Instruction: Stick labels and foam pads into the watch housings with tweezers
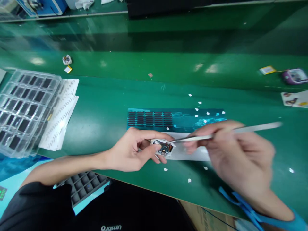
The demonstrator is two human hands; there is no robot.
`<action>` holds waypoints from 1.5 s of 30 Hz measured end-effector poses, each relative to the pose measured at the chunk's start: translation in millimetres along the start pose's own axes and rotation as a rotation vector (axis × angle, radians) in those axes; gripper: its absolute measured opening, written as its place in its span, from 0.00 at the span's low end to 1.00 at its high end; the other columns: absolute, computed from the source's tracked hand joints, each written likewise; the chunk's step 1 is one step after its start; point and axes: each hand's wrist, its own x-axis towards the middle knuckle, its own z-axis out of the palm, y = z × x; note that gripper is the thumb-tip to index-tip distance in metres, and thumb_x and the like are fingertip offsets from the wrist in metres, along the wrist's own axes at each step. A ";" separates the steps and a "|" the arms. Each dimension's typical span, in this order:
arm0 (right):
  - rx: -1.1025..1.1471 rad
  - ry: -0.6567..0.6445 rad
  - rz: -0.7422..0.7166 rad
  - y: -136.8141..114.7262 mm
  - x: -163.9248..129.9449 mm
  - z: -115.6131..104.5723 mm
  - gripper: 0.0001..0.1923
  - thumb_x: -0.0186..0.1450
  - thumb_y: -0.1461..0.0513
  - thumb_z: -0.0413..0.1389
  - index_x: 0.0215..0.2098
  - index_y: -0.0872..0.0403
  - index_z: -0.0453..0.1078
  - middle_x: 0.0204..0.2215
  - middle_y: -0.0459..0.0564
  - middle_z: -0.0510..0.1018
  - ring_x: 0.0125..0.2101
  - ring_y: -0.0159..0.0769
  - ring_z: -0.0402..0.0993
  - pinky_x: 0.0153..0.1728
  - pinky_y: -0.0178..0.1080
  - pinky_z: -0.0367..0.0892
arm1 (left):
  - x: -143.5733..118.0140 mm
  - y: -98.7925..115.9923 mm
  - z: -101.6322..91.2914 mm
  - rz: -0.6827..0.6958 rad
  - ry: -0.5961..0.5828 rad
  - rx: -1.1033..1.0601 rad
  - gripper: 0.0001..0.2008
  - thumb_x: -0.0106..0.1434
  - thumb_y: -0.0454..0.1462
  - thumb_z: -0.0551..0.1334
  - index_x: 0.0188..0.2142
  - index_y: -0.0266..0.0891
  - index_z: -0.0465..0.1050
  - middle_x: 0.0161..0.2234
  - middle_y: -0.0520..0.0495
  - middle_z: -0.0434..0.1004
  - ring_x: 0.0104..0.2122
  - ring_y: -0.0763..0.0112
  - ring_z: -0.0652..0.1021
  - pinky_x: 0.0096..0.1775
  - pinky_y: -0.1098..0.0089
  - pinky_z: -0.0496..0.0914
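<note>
My left hand (137,150) grips a small white-cased electronic device (163,147) by its edges, with the open side showing a dark circuit board. In my right hand (240,154), slightly blurred, is a pair of metal tweezers (192,138). The tweezers' tip meets the upper right edge of the case; whether it pinches a part is too small to tell. Beneath both hands lies a white sheet (185,155). Just behind it is a blue film strip (179,112) bearing rows of thin dark pieces on its left half. A blue band (276,221) circles my right wrist.
Clear plastic trays (26,109) with dark pieces stand at the left, over printed white sheets (60,128). Small white tabs (189,180) are scattered around. Another opened device (67,60) sits back left, a purple one (295,77) back right. A grey compartment tray (84,186) is below the bench edge.
</note>
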 end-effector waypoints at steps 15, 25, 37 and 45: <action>-0.436 -0.115 -0.113 24.5 33.8 -31.9 0.20 0.76 0.46 0.57 0.35 0.46 0.83 0.39 0.49 0.86 0.38 0.38 0.83 0.38 0.41 0.80 | 16.4 -16.8 -26.8 0.466 0.193 0.705 0.07 0.73 0.30 0.60 0.49 0.36 0.74 0.50 0.42 0.86 0.55 0.64 0.84 0.55 0.66 0.79; -0.439 -0.129 -0.072 43.8 39.9 -32.8 0.24 0.76 0.44 0.55 0.31 0.48 0.81 0.44 0.50 0.87 0.45 0.42 0.84 0.38 0.41 0.80 | 22.9 -22.1 -37.2 0.380 -0.069 0.959 0.08 0.76 0.32 0.54 0.48 0.36 0.71 0.59 0.42 0.81 0.61 0.54 0.76 0.58 0.54 0.72; -0.471 -0.205 0.007 33.2 41.6 -41.6 0.16 0.75 0.48 0.57 0.44 0.47 0.84 0.45 0.48 0.86 0.41 0.40 0.84 0.41 0.42 0.79 | 27.2 -18.8 -36.7 0.296 -0.139 1.018 0.17 0.78 0.35 0.50 0.59 0.33 0.71 0.65 0.38 0.75 0.64 0.55 0.71 0.56 0.57 0.65; -0.601 -0.188 -0.171 33.7 37.7 -33.7 0.10 0.76 0.59 0.58 0.46 0.47 0.83 0.43 0.46 0.87 0.36 0.38 0.83 0.41 0.42 0.78 | 28.9 -19.5 -34.9 0.234 -0.198 0.989 0.26 0.79 0.36 0.48 0.72 0.28 0.56 0.52 0.40 0.84 0.65 0.51 0.66 0.57 0.55 0.61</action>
